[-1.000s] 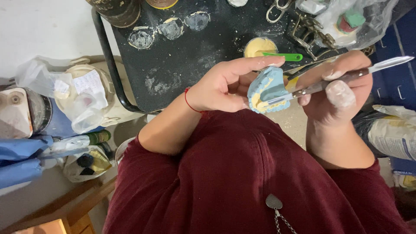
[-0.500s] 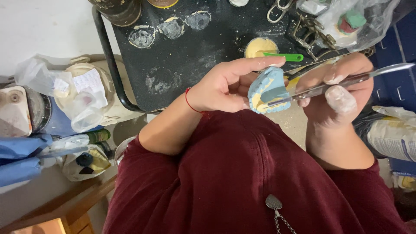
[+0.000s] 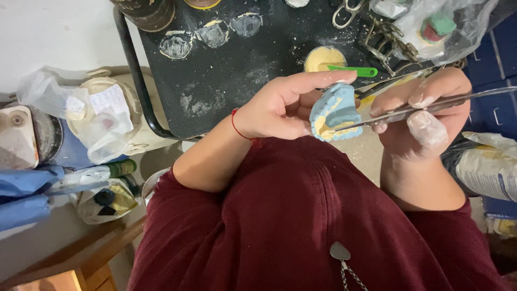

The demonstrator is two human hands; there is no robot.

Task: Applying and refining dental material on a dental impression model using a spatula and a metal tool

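My left hand (image 3: pixel 280 105) grips a light blue, horseshoe-shaped dental mould (image 3: pixel 335 110) that has pale yellow plaster inside it. My right hand (image 3: pixel 423 116), dusted white on the thumb, pinches a long metal spatula (image 3: pixel 425 106) whose tip rests in the yellow plaster of the mould. Both hands hover above my dark red sweater, in front of a black work surface (image 3: pixel 237 64). A thin red string circles my left wrist.
A small bowl of yellow plaster (image 3: pixel 323 58) with a green-handled tool (image 3: pixel 353 70) sits on the black surface, beside dried plaster rings and metal clamps (image 3: pixel 385 35). A plastic bag (image 3: pixel 441 24) lies at top right, bags and containers (image 3: pixel 91 121) at left, a sack (image 3: pixel 487 167) at right.
The spatula's tip has shifted slightly within the mould; both hands stay in nearly the same place.
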